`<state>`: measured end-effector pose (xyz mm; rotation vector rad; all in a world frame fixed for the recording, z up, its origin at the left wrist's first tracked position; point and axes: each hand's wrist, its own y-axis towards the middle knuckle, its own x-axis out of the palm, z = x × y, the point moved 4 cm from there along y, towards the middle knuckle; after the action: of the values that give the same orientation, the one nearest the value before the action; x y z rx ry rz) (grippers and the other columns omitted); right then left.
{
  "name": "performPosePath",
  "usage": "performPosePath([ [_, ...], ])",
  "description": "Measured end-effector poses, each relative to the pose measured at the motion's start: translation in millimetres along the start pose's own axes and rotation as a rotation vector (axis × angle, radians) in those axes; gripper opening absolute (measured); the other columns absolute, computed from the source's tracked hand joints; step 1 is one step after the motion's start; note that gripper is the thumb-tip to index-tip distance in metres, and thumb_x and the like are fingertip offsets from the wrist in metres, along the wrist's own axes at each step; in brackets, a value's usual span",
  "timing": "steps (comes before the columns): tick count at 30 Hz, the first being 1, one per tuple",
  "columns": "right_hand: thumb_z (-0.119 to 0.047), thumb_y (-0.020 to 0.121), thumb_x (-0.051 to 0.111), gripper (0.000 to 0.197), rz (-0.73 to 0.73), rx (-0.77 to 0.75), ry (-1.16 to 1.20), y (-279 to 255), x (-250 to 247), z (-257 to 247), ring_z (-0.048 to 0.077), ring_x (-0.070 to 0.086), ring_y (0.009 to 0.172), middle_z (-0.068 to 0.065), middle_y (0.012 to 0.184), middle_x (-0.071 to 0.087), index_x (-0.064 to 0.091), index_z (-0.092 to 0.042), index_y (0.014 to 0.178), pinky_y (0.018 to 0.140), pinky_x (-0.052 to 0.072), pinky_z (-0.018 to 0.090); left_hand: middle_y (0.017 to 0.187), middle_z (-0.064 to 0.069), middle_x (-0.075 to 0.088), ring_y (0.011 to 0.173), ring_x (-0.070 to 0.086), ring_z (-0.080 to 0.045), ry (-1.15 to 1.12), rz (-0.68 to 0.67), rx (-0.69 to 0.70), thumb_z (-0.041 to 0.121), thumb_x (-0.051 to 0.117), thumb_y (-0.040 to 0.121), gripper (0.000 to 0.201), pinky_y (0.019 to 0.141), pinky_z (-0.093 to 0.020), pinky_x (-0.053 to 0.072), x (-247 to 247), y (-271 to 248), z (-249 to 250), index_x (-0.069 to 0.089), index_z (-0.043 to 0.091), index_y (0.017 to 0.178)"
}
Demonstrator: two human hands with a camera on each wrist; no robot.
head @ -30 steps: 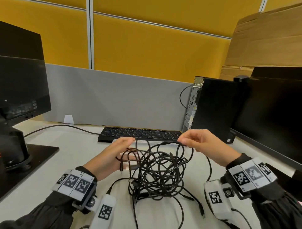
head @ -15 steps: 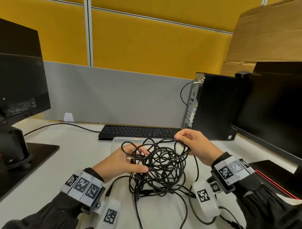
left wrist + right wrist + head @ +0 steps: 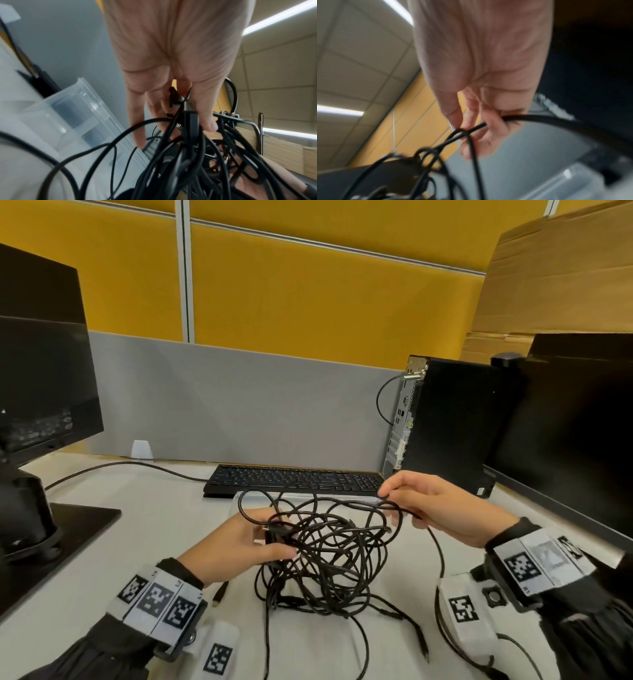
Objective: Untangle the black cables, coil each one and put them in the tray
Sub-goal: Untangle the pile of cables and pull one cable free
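Note:
A tangle of black cables (image 3: 329, 553) is lifted partly off the white desk, with loose ends trailing toward me. My left hand (image 3: 253, 542) grips the left side of the bundle, thumb and fingers closed round several strands and a plug (image 3: 188, 119). My right hand (image 3: 421, 505) pinches a single strand (image 3: 471, 129) at the upper right of the tangle. The clear plastic tray (image 3: 82, 111) stands just behind the cables; in the head view only its rim (image 3: 239, 494) shows in front of the keyboard.
A black keyboard (image 3: 294, 481) lies behind the tray. A monitor on a stand (image 3: 37, 412) is at the left. A computer tower (image 3: 445, 426) and a second monitor (image 3: 575, 433) are at the right. A grey partition (image 3: 222, 402) backs the desk.
Both hands have lifted the tangle slightly. My right hand has pulled its strand up and to the right, stretching the loops wider. My left hand has closed tighter on the bundle's left side.

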<state>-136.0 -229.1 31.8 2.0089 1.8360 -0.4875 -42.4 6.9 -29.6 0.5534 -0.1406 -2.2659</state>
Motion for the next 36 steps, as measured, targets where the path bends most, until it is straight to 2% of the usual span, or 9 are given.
performPosePath([
  [5, -0.018, 0.093, 0.054, 0.014, -0.001, -0.063, -0.157, -13.8, -10.9, -1.7, 0.000, 0.050, 0.070, -0.012, 0.076, 0.059, 0.061, -0.026, 0.103, 0.067, 0.040, 0.020, 0.088, 0.022, 0.069, 0.088, 0.064, 0.003, -0.067, 0.093, 0.023, 0.006, 0.068, 0.082, 0.023, 0.079, -0.015, 0.050, -4.7, 2.4, -1.6, 0.061, 0.019, 0.099],
  [9, -0.027, 0.092, 0.055, 0.011, 0.042, -0.168, -0.145, -11.7, 6.6, -12.9, -0.001, 0.051, 0.073, -0.007, 0.086, 0.060, 0.061, -0.026, 0.101, 0.063, 0.041, 0.008, 0.084, 0.020, 0.070, 0.084, 0.063, 0.004, -0.062, 0.121, 0.058, 0.000, 0.062, 0.084, 0.021, 0.074, -0.010, 0.047, -3.0, 2.6, 0.8, 0.059, 0.016, 0.097],
  [15, -0.023, 0.092, 0.055, 0.012, 0.152, -0.262, -0.045, -0.2, 19.2, -26.1, -0.005, 0.047, 0.060, -0.010, 0.075, 0.061, 0.065, -0.019, 0.093, 0.056, 0.038, 0.009, 0.095, -0.007, 0.068, 0.092, 0.067, -0.014, -0.110, 0.174, 0.133, 0.013, 0.064, 0.078, 0.021, 0.083, -0.023, 0.052, -11.4, -2.4, 4.6, 0.062, 0.014, 0.099],
  [20, -0.020, 0.079, 0.064, 0.008, -0.033, -0.234, 0.238, -5.2, 26.4, -32.8, 0.002, 0.045, 0.051, 0.005, 0.073, 0.064, 0.067, -0.014, 0.084, 0.048, 0.034, 0.013, 0.089, -0.008, 0.056, 0.081, 0.065, 0.001, -0.160, 0.194, 0.281, -0.018, 0.056, 0.081, 0.018, 0.073, -0.012, 0.051, -13.9, -2.9, 14.0, 0.057, -0.005, 0.094],
  [24, -0.025, 0.089, 0.053, 0.022, -0.204, -0.118, 0.236, -5.4, 35.3, -30.6, 0.010, 0.050, 0.055, -0.004, 0.078, 0.066, 0.068, -0.010, 0.093, 0.058, 0.050, 0.024, 0.088, 0.003, 0.059, 0.091, 0.059, -0.007, -0.079, 0.172, 0.343, 0.014, 0.066, 0.075, 0.015, 0.083, -0.018, 0.049, -20.9, -4.8, 16.8, 0.061, 0.028, 0.077],
  [26, -0.026, 0.095, 0.047, 0.027, -0.171, -0.012, 0.164, 5.6, 33.5, -25.3, 0.012, 0.053, 0.061, 0.001, 0.095, 0.064, 0.064, -0.010, 0.107, 0.064, 0.056, 0.031, 0.087, 0.010, 0.060, 0.090, 0.058, -0.007, -0.060, 0.178, 0.347, 0.023, 0.066, 0.074, 0.012, 0.083, -0.017, 0.047, -24.2, -4.5, 16.0, 0.060, 0.033, 0.077],
  [29, -0.028, 0.098, 0.044, 0.026, -0.166, 0.013, -0.306, 23.9, 35.0, -25.5, 0.010, 0.059, 0.080, 0.000, 0.110, 0.059, 0.058, -0.020, 0.119, 0.070, 0.058, 0.028, 0.082, 0.014, 0.056, 0.082, 0.054, -0.005, -0.010, 0.155, 0.397, 0.028, 0.063, 0.074, 0.006, 0.079, -0.015, 0.043, -24.2, -3.7, 18.7, 0.059, 0.032, 0.077],
  [32, -0.024, 0.100, 0.041, 0.030, -0.414, 0.002, -0.466, 31.2, 52.2, -34.2, 0.008, 0.055, 0.096, -0.016, 0.099, 0.056, 0.054, -0.024, 0.128, 0.081, 0.052, 0.024, 0.079, 0.009, 0.054, 0.078, 0.052, -0.012, 0.034, 0.139, 0.440, 0.017, 0.064, 0.076, 0.005, 0.077, -0.016, 0.043, -23.6, -4.3, 24.3, 0.060, 0.020, 0.077],
  [36, -0.012, 0.099, 0.041, 0.034, -0.564, 0.095, -0.328, 36.5, 62.5, -40.1, 0.009, 0.055, 0.089, -0.012, 0.093, 0.058, 0.054, -0.019, 0.129, 0.083, 0.051, 0.029, 0.076, -0.007, 0.050, 0.071, 0.048, -0.021, -0.019, 0.124, 0.501, -0.015, 0.057, 0.076, 0.024, 0.072, -0.025, 0.044, -23.2, -5.0, 31.8, 0.056, 0.008, 0.070],
])
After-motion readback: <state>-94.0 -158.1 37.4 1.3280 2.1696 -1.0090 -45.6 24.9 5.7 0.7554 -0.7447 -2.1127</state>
